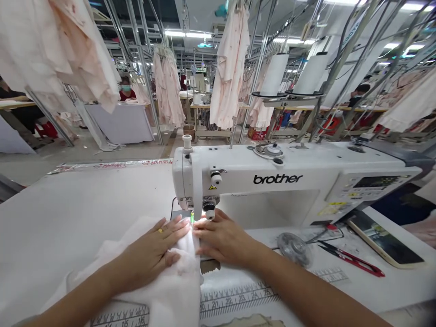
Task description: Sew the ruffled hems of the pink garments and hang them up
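Note:
A pale pink-white fabric piece (pixel 177 286) lies on the sewing table and runs up to the needle area of a white sewing machine (pixel 238 168). My left hand (pixel 155 245) rests flat on the fabric, fingers stretched toward the presser foot; a ring is on one finger. Just right of the needle, my right hand (pixel 225 238) lies with extended fingers along the fabric's right edge, fingertips close to the foot. A white strip (pixel 197 186) hangs down the machine's head in front of the needle area. The needle tip itself is hidden.
Red-handled thread snips (pixel 354 259), a smartphone (pixel 384 238) and a clear round object (pixel 294 249) lie on the right. A printed ruler scale (pixel 238 300) runs along the front. Thread cones (pixel 275 75) stand behind the machine. Hanging garments (pixel 230 68) and people at other tables are beyond.

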`<state>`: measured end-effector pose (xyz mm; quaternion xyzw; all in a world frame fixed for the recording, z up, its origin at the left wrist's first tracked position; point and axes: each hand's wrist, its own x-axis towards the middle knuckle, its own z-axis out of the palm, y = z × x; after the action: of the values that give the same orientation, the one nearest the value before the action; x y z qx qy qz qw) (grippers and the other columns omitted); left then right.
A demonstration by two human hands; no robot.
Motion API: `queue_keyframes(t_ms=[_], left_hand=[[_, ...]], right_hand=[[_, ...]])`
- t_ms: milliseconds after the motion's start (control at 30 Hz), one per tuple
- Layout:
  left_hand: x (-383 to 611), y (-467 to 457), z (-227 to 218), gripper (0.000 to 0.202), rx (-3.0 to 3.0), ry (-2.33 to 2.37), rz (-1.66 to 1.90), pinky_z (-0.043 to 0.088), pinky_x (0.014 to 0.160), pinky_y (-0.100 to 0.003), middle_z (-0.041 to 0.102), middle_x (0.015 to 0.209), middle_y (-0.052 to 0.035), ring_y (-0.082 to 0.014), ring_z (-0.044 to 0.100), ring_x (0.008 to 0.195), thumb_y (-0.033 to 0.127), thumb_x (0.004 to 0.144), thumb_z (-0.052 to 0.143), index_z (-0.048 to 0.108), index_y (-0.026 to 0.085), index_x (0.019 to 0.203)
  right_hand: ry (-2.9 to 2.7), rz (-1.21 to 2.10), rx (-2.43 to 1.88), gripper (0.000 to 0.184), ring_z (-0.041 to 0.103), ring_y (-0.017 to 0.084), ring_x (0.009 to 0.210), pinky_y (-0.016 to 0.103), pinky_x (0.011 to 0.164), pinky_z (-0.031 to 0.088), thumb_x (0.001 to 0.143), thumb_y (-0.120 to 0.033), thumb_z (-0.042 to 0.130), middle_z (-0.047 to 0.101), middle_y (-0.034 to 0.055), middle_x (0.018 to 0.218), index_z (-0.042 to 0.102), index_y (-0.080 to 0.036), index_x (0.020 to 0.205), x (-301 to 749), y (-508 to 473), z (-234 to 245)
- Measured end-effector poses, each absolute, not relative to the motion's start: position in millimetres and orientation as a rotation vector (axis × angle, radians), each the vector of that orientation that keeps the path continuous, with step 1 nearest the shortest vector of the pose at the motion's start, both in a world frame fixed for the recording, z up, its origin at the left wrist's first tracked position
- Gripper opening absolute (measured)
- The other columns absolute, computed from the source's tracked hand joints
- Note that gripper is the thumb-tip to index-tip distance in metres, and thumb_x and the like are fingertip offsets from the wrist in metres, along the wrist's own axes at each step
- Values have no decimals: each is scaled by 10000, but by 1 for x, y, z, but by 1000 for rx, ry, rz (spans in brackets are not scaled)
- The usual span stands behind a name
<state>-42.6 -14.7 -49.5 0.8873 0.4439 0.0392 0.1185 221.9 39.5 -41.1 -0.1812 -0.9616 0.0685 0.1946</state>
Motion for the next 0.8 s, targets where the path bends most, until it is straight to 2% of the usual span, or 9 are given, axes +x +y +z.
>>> queue_keyframes(t_ms=[200, 300, 400, 533, 600, 700, 800], left_hand=[[-33, -23, -45, 584, 2587, 1341, 210, 230, 1195, -471, 271, 1576, 0, -227, 253, 1457, 387, 1011, 367, 114, 335, 1534], [-32, -24, -43, 561, 2568, 1335, 223, 229, 1193, -479, 279, 1575, -7, -227, 246, 1460, 384, 1013, 355, 151, 330, 1533], [-30, -25, -39, 528, 2557, 1346, 205, 227, 1189, -499, 307, 1566, -26, -240, 268, 1451, 396, 1002, 380, 262, 310, 1510], [-27, -36, -27, 535, 2489, 1634, 114, 198, 1171, -591, 324, 1552, -82, -293, 251, 1453, 421, 983, 417, 365, 210, 1471], [-27, -49, -22, 569, 2398, 1845, 124, 216, 1160, -607, 312, 1552, -111, -316, 240, 1453, 456, 988, 383, 359, 161, 1473], [-29, -78, -23, 599, 2263, 2046, 210, 244, 1147, -626, 279, 1564, -111, -329, 233, 1452, 485, 1002, 287, 315, 145, 1494], [-36, -111, -34, 575, 2213, 2112, 270, 264, 1130, -655, 326, 1546, -101, -336, 273, 1439, 466, 987, 347, 350, 168, 1479]], right_hand=[[-2643, 139, -380, 280, 549, 194, 1048, 392, 1051, 302, 995, -414, 490, 687, 50, 1099, 652, -187, 1020, 223, 42, -44], [-2629, 223, -285, 267, 520, 209, 1110, 392, 1030, 337, 982, -401, 517, 684, 54, 1106, 640, -180, 1070, 224, 40, -42], [-2685, 381, -215, 295, 495, 232, 1145, 400, 1027, 360, 970, -425, 532, 668, 75, 1134, 637, -177, 1090, 223, 35, -38], [-2732, 528, -192, 278, 539, 230, 1090, 410, 1026, 382, 968, -393, 527, 658, 85, 1114, 627, -187, 1125, 220, 29, -33], [-2742, 520, -221, 290, 555, 233, 1098, 423, 1045, 380, 961, -397, 534, 641, 90, 1153, 612, -201, 1160, 219, 27, -32], [-2782, 404, -229, 356, 542, 247, 1182, 424, 1080, 381, 939, -425, 570, 613, 100, 1243, 583, -224, 1232, 221, 28, -35], [-2828, 225, -193, 453, 535, 259, 1232, 417, 1087, 412, 911, -459, 605, 586, 98, 1318, 553, -243, 1306, 225, 29, -39]])
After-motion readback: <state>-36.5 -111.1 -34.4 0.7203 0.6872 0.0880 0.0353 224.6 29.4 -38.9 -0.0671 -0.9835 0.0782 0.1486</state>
